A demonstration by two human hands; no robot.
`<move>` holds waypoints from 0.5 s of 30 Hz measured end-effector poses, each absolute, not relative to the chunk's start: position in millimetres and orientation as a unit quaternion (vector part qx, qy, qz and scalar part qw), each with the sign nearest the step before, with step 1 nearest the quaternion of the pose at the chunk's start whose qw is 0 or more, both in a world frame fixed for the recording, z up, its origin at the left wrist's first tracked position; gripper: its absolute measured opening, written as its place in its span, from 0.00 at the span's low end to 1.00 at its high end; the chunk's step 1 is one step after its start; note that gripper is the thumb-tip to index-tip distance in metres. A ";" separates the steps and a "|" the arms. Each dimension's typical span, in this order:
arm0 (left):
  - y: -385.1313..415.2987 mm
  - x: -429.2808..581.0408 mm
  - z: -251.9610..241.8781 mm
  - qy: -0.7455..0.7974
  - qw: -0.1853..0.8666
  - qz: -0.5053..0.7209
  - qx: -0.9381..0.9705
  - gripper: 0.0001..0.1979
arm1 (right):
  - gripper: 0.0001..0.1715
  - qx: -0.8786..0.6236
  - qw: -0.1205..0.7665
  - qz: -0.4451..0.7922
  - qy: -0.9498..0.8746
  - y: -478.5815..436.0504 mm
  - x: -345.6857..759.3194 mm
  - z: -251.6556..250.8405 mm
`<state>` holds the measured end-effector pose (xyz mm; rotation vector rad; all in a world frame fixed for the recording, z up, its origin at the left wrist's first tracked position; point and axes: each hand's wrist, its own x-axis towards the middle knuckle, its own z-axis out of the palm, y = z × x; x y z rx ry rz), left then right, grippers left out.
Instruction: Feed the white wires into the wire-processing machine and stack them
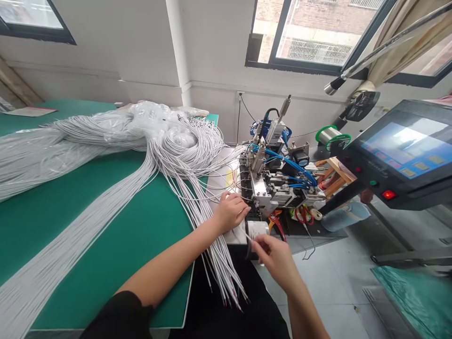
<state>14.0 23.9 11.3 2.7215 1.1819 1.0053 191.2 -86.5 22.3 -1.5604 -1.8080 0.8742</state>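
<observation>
My right hand (273, 256) pinches a thin white cable (244, 231) between thumb and fingers, in front of the machine. My left hand (230, 212) is closed at the near left edge of the wire-processing machine (261, 183), fingertips by its metal front; what they hold is hidden. Beneath my left forearm, a loose bundle of white cables (221, 254) drapes over the table edge toward my lap, some ends reddish. More white cables (192, 146) lie coiled on the table and reach toward the machine.
A green-topped table (141, 235) carries plastic-wrapped cable bundles (106, 125) on the left. To the right are a control screen (406, 146), a solder wire spool (332, 137), red-handled scissors (304, 215) and orange-red pliers (277, 223). A white cylindrical container (257, 229) stands near my right hand.
</observation>
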 end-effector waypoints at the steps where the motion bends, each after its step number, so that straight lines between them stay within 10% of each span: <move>1: 23.6 13.5 11.7 0.366 0.006 0.321 0.873 0.15 | 0.15 -0.586 0.315 0.326 -0.671 -80.4 196.2 26.2; 15: 24.1 13.6 9.4 0.366 -0.046 0.312 0.876 0.13 | 0.22 -0.581 0.379 0.357 -0.626 -27.6 229.3 38.9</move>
